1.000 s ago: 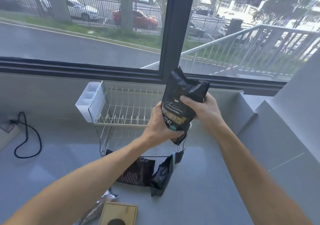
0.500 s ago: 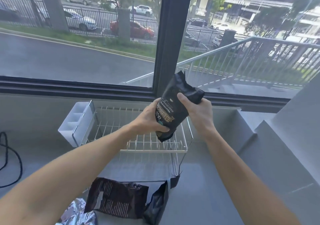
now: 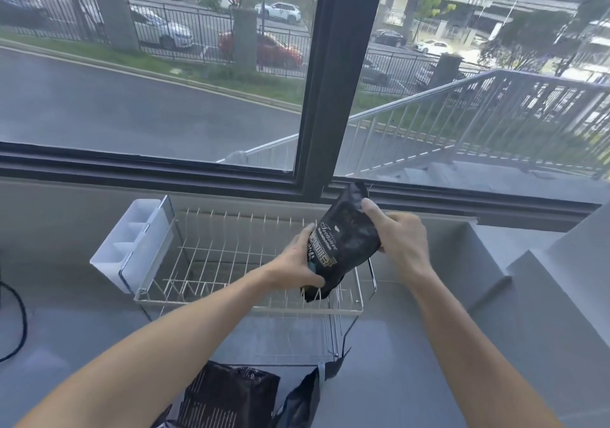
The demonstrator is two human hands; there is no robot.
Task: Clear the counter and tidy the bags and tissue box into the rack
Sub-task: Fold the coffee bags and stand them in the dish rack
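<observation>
Gripping a black bag [image 3: 345, 244] from both sides, the two hands hold it tilted over the right end of the rack's [image 3: 231, 262] upper wire tier. Head view: the left hand [image 3: 295, 267] curls round the bag's lower left edge, its fingers [image 3: 313, 280] wrapped beneath the printed label. The right hand [image 3: 397, 242] pinches the bag's upper right part, thumb on the front face, remaining fingers behind and hidden. The bag's bottom corner, below the left fingers, dips among the tier's wires near its front rail; whether it touches them cannot be told. Left of both hands, a white divided caddy [image 3: 132, 246] hangs on the rack's left end. Below the hands, nearer the viewer, two more dark bags lie on the grey counter [image 3: 412, 361]: a flat one [image 3: 231, 398] partly behind the left forearm, and a crumpled one [image 3: 302, 401] just beside it at the rack's front right foot. Far left of the fingers, a black cable [image 3: 15, 322] loops on the counter.
</observation>
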